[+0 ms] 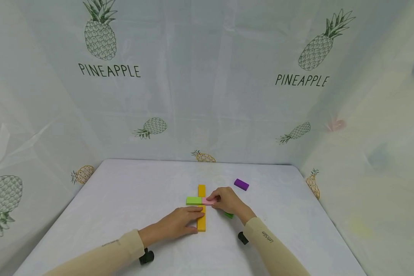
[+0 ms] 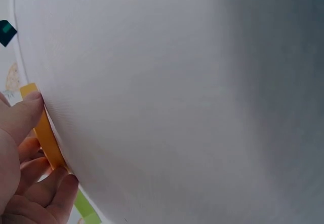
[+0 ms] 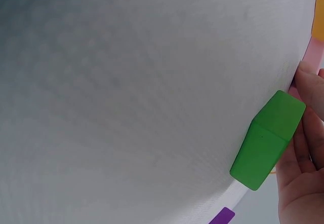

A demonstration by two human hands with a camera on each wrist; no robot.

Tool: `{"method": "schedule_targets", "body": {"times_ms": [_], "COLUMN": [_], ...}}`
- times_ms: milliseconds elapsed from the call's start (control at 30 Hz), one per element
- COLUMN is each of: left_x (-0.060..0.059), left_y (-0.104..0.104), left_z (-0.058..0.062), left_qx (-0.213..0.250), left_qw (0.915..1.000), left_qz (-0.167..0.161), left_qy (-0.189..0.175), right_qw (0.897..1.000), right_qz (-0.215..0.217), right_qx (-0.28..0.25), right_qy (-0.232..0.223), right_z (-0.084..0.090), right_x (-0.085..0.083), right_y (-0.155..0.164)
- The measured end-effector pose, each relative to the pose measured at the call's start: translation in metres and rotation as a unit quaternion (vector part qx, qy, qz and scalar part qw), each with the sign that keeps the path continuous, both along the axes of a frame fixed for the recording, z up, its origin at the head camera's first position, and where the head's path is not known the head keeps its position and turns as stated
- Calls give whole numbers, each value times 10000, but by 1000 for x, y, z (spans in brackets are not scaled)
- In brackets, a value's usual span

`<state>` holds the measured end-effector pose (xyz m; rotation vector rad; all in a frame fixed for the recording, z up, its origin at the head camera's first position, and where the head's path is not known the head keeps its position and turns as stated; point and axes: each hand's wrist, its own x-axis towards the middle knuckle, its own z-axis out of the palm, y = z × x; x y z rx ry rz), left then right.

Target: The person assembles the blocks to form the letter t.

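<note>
Two hands on cross: my left hand (image 1: pixel 179 226) lies flat steadying yellow bar (image 1: pixel 201 222), right hand (image 1: pixel 227 201) pinches pink block (image 1: pixel 207 201) beside lime block (image 1: pixel 194 200); next, I reckon, square pink up

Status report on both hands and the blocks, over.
Left hand rests on orange block. Right hand pinches pink block beside light green block. Dark green block under right palm; purple block apart.
</note>
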<state>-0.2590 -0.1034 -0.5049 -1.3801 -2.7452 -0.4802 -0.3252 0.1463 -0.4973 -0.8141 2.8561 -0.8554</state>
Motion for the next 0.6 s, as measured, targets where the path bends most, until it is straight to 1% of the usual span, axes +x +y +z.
{"method": "schedule_targets", "body": {"times_ms": [200, 400, 600], "left_x": [-2, -2, -3], "left_y": [0, 0, 1], "left_z": [-1, 1, 2], "left_qx": [-62, -1, -23], "left_qw": [10000, 9999, 9996], "left_qz": [45, 22, 70], "left_qy": [-14, -145, -270], "right_qw": [10000, 10000, 10000], "right_qz": [9, 2, 18], "right_qx": [20, 13, -9], "right_qy": [7, 13, 7], "right_z": [-1, -1, 0], "right_x": [-1, -1, 0], "right_y": [0, 0, -1]}}
